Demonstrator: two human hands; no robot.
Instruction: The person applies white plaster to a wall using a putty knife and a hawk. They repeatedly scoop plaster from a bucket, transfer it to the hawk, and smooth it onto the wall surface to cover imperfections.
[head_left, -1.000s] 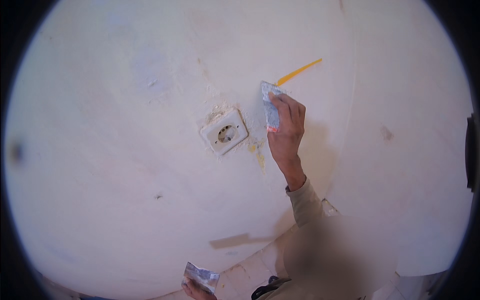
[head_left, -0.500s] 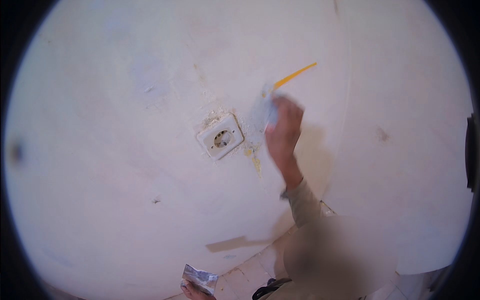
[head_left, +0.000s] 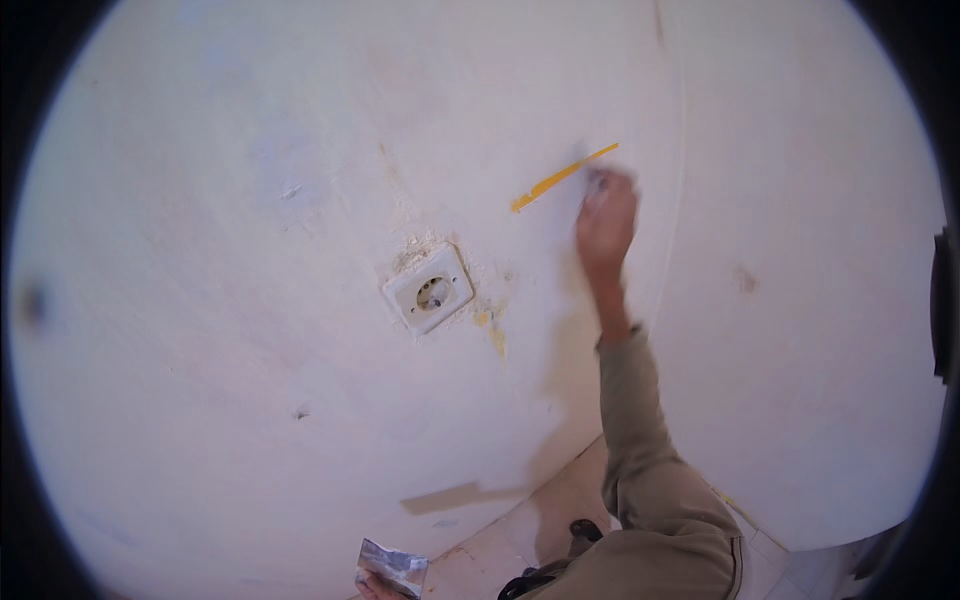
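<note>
My right hand [head_left: 608, 222] is raised against the pale wall, closed round a small greyish tool, smeared by motion, that looks like a putty knife [head_left: 597, 184]. Its blurred blade is over the upper part of a slanting orange-yellow strip [head_left: 546, 188] on the wall. Low in the picture my left hand [head_left: 374, 586], cut off by the lower edge, grips a wide metal putty blade [head_left: 396, 566] with whitish smears on it. A white wall socket [head_left: 430, 290] sits tilted in the view, left of and below the strip.
Crumbled plaster [head_left: 415, 250] and yellowish patches [head_left: 497, 340] surround the socket. A small hole [head_left: 301, 413] marks the wall lower left. A wall corner [head_left: 672, 230] runs down on the right. Below are floor tiles [head_left: 560, 500] and a dark shoe [head_left: 585, 530].
My right hand has moved up and right along the strip, whose lower end now shows. The sleeve is more visible, and the view has shifted slightly. My left hand still holds its blade.
</note>
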